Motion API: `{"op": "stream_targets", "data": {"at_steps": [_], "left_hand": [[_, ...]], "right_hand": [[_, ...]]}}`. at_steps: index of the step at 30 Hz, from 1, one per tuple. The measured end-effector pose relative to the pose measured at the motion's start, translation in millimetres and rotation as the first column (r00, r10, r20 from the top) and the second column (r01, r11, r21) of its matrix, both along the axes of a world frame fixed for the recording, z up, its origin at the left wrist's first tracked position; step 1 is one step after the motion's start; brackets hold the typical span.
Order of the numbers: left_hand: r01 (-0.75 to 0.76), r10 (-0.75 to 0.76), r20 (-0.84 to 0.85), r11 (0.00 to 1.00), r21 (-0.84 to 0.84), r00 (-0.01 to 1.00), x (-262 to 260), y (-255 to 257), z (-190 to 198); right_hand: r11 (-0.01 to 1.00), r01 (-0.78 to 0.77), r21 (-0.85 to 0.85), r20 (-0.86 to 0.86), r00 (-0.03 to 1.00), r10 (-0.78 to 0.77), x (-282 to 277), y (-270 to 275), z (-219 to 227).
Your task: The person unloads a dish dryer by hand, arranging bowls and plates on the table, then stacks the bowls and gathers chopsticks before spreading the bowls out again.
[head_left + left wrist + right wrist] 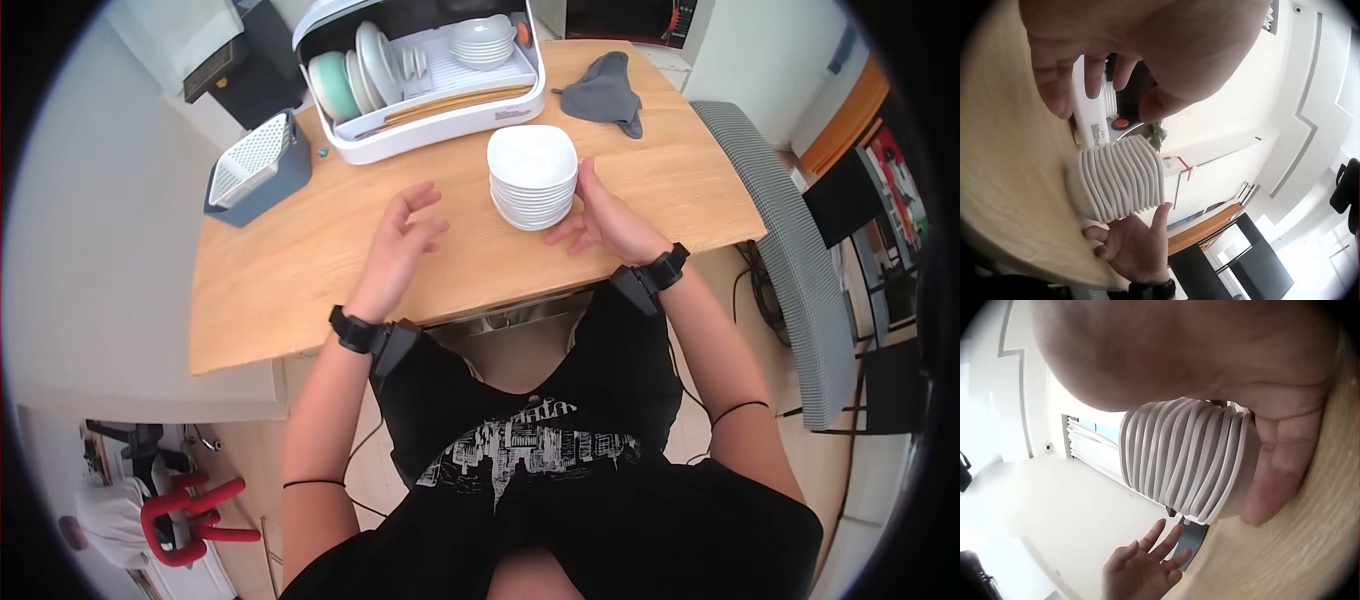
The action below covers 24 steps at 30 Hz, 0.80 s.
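A home, probably its kitchen or dining corner, is suggested by a wooden table (pixel 290 290) on which a white dish box (pixel 400 147) is set, holding plates (pixel 375 62), bowls (pixel 483 45) and chopsticks (pixel 455 102). A stack of white dishes (pixel 533 165), a grey cloth (pixel 603 97) and a blue basket (pixel 265 198) are also laid out there, and a fabric-covered seat (pixel 775 250) is placed alongside.

Wooden table (pixel 300 270) — bowl stack (pixel 533 180), dish rack (pixel 440 133), blue basket (pixel 262 192), grey cloth (pixel 603 95).
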<state>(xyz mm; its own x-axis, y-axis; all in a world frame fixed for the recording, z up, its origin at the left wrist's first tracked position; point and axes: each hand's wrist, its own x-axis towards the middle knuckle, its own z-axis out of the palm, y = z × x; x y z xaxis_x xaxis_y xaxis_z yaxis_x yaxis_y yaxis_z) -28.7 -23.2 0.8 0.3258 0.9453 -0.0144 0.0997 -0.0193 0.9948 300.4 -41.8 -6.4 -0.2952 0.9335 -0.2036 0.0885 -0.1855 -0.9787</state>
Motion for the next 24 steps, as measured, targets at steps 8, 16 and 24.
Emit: {"op": "stream_targets", "data": {"at_steps": [8, 16, 24], "left_hand": [[-0.102, 0.106, -0.009, 0.975, 0.2, 0.994, 16.1, -3.5, -53.6], [-0.178, 0.17, 0.089, 0.98, 0.091, 0.981, 13.1, -1.2, -53.4], [-0.181, 0.175, 0.079, 0.98, 0.082, 0.981, 18.5, 0.4, -52.9]], "right_hand": [[0.988, 0.062, 0.144, -0.015, 0.998, -0.061, -1.9, -1.0, -22.3], [0.988, 0.065, 0.14, -0.071, 0.996, -0.056, -0.5, -1.4, -26.4], [0.986, 0.031, 0.163, -0.032, 0.999, -0.027, 0.3, -5.9, -18.5]]}}
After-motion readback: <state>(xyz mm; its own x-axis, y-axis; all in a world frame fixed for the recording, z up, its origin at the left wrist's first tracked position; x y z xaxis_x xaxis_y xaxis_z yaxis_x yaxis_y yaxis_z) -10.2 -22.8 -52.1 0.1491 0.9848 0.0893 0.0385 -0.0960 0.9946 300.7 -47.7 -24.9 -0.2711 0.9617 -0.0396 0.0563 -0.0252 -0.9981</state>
